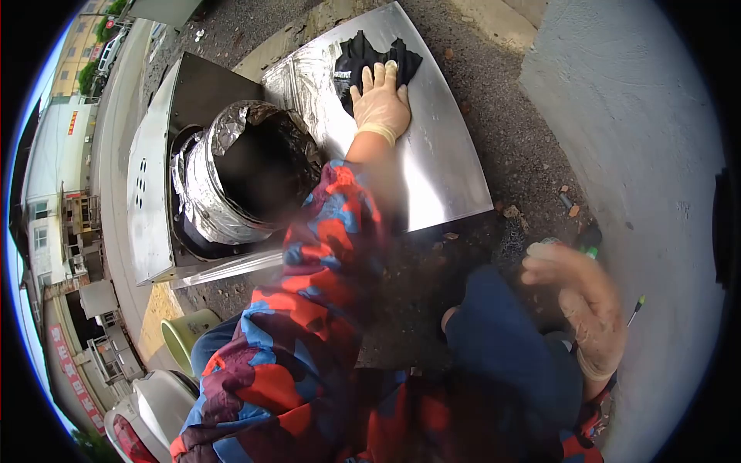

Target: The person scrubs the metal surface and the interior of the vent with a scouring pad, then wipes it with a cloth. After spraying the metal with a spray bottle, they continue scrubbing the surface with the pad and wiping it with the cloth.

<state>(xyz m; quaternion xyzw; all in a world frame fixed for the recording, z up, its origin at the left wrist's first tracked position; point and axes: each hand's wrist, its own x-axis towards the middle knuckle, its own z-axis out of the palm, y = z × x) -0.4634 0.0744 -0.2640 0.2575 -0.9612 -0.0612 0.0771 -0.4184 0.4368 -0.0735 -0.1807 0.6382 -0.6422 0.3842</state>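
Note:
My left hand [382,109], in a thin pale glove, lies with spread fingers on a crumpled black cloth [356,58]. The cloth rests on a flat, shiny metal panel [436,158], whose far-left part looks streaked. Left of the panel stands a boxy metal housing [147,181] with a round, foil-wrapped duct [204,189]; its dark opening faces me. Away from the panel, my right hand [590,309], also gloved and with stains on the glove, is raised near my right knee. Its fingers are curved and apart, slightly blurred, with nothing visible between them.
A rough grey wall [629,154] rises on the right. Against its foot lies a thin tool with a yellow-green tip [639,302]. A pale green bucket [181,339] stands at lower left, near a white rounded object [158,401]. Small debris litters the dark ground [509,131].

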